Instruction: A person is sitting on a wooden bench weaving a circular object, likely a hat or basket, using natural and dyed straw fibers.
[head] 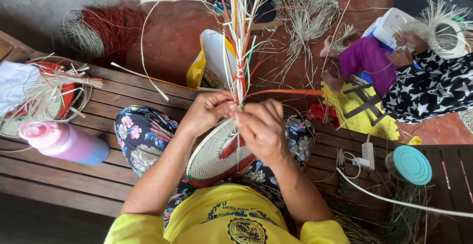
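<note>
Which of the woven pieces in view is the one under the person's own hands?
The round woven basket on the floral lap, under both hands. The red-trimmed piece lies left on the bench; another person holds the pale ring.

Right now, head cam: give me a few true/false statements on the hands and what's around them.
1. Both hands, left hand and right hand, grip the woven basket at the base of its loose strips. True.
2. A pink-capped bottle lies on its side on the wooden bench. True.
3. The teal-lidded jar sits in the person's lap. False: it stands on the bench, beside the white cable.
4. Nobody else is weaving. False: a second person's hands work a straw piece at upper right.
</note>
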